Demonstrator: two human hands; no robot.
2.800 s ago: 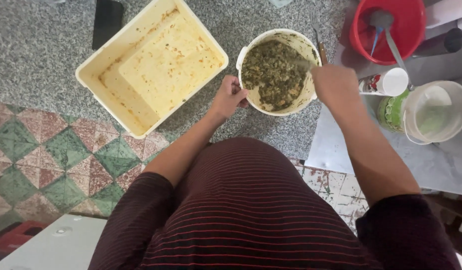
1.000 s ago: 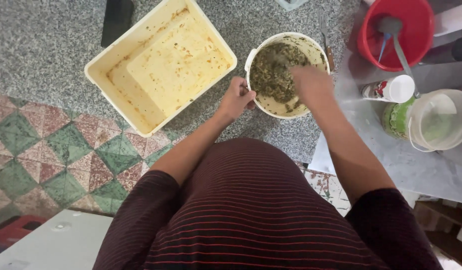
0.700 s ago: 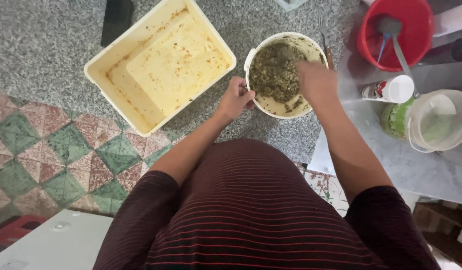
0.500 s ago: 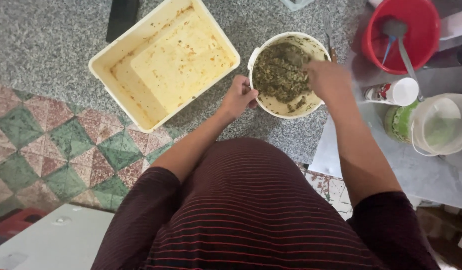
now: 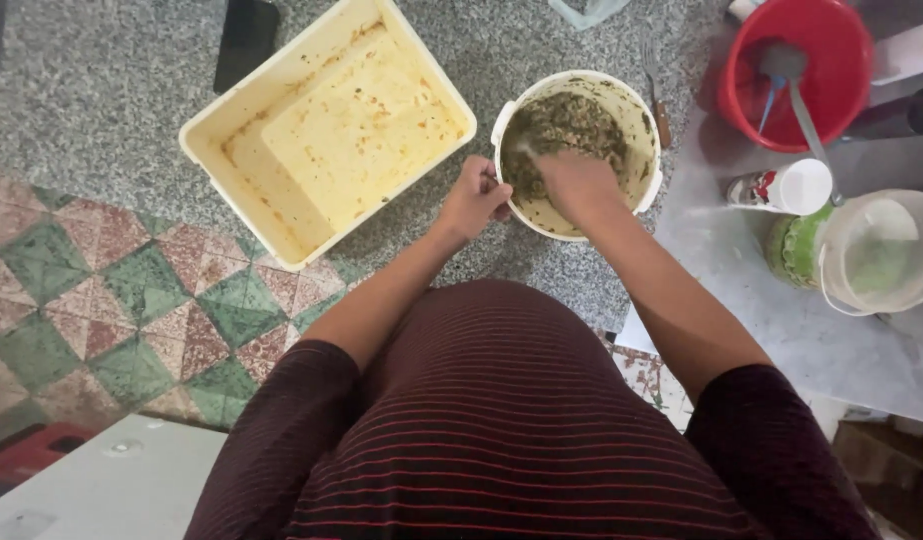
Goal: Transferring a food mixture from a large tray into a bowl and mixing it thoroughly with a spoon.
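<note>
Speckled grey stone counter, patterned green-and-pink tile floor below, paler slab off to the right. Right hand down inside the round white bowl, fingers buried in the dark green-brown chopped mix; likely curled around some of it, but cannot tell whether clenched or loose, fingertips hidden. Left hand clamped on the bowl's near rim by the small side tab, fingers curled, bracing. Bowl sits on the counter just right of the big cream rectangular tub, close but apparently not touching. Risk one: hard push with the mixing hand against a one-point brace could skid or tip the bowl, more so if the rim grip gets greasy. Risk two: mix smeared high on the inner wall, so a fast sweep could throw some over the rim onto the counter. Risk three: knife-like utensil lying just beyond the bowl's far rim, easy to knock. Tub nearly empty: yellow-orange film with brown flecks on floor and walls. Red bucket further right, ladle-type utensil standing in it, contents unclear. Small white-capped container on its side next to it. Translucent tub at the right edge, greenish inside, contents not readable. Dark flat object at the top left.
</note>
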